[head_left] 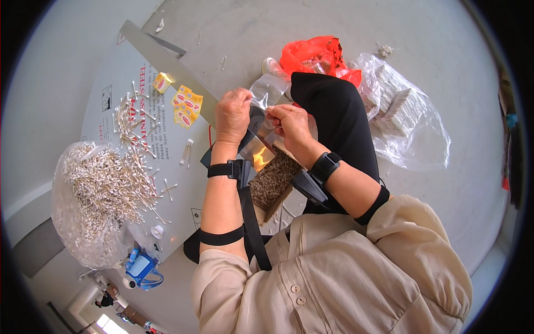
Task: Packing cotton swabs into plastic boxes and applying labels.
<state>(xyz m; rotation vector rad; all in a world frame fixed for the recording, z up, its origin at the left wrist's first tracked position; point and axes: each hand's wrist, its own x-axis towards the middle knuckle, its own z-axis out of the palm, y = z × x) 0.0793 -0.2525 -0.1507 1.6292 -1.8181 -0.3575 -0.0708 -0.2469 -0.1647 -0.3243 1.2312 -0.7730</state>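
Note:
A thin, clear plastic bag (270, 88) is stretched between my two hands above my lap. My left hand (232, 116) pinches it from one side with the fingers curled. On the other side, the thumb and fingertips of my right hand (291, 123) are pressed together on the film. Below my hands an open cardboard box (271, 207) holds many thin brownish pieces that I cannot make out exactly. To the left, a large heap of cotton swabs (105, 181) spills from a clear bag onto the metal-coloured table (183, 183).
Yellow printed cards (187, 106) and a small yellow stack (162, 82) lie near the table's edge. On the floor are a red plastic bag (311, 53) and a clear bag of white bundles (400, 106). A blue pouch (142, 268) is at lower left.

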